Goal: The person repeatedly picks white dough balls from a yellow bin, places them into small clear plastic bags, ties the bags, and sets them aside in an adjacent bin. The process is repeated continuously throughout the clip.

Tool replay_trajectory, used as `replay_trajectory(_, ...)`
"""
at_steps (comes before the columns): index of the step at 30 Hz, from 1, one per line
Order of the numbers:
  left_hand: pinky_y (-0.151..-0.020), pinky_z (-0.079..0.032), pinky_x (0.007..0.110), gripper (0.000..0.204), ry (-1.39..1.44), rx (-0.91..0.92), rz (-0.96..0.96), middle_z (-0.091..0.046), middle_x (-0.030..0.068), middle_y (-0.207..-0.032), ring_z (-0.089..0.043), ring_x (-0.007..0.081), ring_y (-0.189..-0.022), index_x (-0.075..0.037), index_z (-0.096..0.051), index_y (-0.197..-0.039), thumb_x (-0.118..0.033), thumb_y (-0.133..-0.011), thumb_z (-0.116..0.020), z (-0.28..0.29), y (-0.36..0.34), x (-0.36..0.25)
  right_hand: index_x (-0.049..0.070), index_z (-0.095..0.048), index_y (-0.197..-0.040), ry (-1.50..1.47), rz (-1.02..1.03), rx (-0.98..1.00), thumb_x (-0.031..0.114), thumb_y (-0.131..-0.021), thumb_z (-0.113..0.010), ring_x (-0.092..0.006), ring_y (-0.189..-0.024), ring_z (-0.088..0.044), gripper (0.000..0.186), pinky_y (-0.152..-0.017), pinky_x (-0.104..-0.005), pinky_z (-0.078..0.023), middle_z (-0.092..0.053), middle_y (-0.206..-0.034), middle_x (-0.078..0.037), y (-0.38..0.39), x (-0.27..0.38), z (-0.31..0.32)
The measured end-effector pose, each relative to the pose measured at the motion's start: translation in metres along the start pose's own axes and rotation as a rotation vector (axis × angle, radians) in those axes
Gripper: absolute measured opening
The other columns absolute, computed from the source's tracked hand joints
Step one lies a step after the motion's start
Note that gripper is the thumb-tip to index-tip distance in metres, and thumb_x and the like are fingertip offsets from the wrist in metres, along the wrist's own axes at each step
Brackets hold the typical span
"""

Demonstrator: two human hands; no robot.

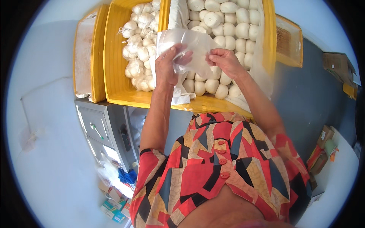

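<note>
Grey metal cabinet point(108, 133) at half past eight, small green thing point(96, 130) on upper door. Bright blue cloth point(127, 176) I spot between seven and eight; green-and-white boxes point(113, 212) at seven. Thin cord point(25, 114) on pale wall point(47, 136), nine o'clock. Blue-grey floor point(304, 102) at three, brown cardboard box point(336, 67) at half past two.

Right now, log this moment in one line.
left hand: holding clear bag | right hand: pinching bag's right edge | below: bagged buns left, unbagged buns right
</note>
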State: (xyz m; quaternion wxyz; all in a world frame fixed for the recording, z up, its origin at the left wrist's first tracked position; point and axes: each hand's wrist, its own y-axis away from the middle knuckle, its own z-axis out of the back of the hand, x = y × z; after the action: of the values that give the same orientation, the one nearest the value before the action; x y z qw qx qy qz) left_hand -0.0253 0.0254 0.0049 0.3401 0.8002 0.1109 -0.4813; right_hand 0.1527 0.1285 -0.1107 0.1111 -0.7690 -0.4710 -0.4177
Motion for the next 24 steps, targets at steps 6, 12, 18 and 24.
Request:
replay_trajectory(6, -0.093, -0.044, 0.032, 0.03, -0.792, -0.245, -0.707, -0.06, 0.0154, -0.115, -0.058, 0.0228, -0.108, 0.002, -0.061, -0.109, -0.008, -0.082, -0.07, 0.015, -0.005, 0.032, -0.001, -0.064, -0.092, 0.137, 0.065, -0.135, 0.01, -0.079, -0.073, -0.009, -0.073, -0.058, 0.019, -0.067, -0.0228, -0.047, -0.065, -0.085, -0.003, 0.011, 0.012, -0.009)
replay_trajectory(12, -0.085, -0.043, 0.028, 0.013, -0.757, 0.284, -0.315, -0.061, 0.0061, -0.11, -0.056, 0.0144, -0.094, -0.002, -0.067, -0.083, -0.015, -0.084, -0.071, -0.015, 0.002, 0.054, 0.0, -0.063, -0.083, 0.476, 0.032, -0.095, 0.011, -0.074, -0.077, -0.0064, -0.065, -0.052, 0.02, -0.058, -0.0228, -0.042, -0.06, -0.074, 0.001, 0.025, 0.03, -0.027)
replay_trajectory(18, -0.075, -0.04, 0.024, 0.024, -0.613, 0.327, -0.171, -0.057, 0.0009, -0.1, -0.049, 0.0094, -0.081, -0.002, -0.06, -0.072, -0.017, -0.087, -0.069, 0.012, -0.011, 0.054, 0.002, -0.061, -0.081, 0.21, 0.196, -0.338, 0.005, -0.077, -0.07, -0.0055, -0.062, -0.051, 0.011, -0.054, -0.0218, -0.04, -0.056, -0.069, 0.001, 0.031, 0.033, 0.006)
replay_trajectory(24, -0.077, -0.047, 0.031, 0.024, -1.07, 0.094, -0.476, -0.058, 0.009, -0.106, -0.056, 0.0159, -0.085, -0.001, -0.058, -0.092, -0.02, -0.084, -0.071, 0.038, -0.017, 0.07, 0.002, -0.059, -0.086, -0.295, 0.236, -0.475, 0.001, -0.079, -0.066, -0.0106, -0.062, -0.057, 0.01, -0.054, -0.0253, -0.046, -0.06, -0.071, -0.004, 0.02, 0.038, 0.059)
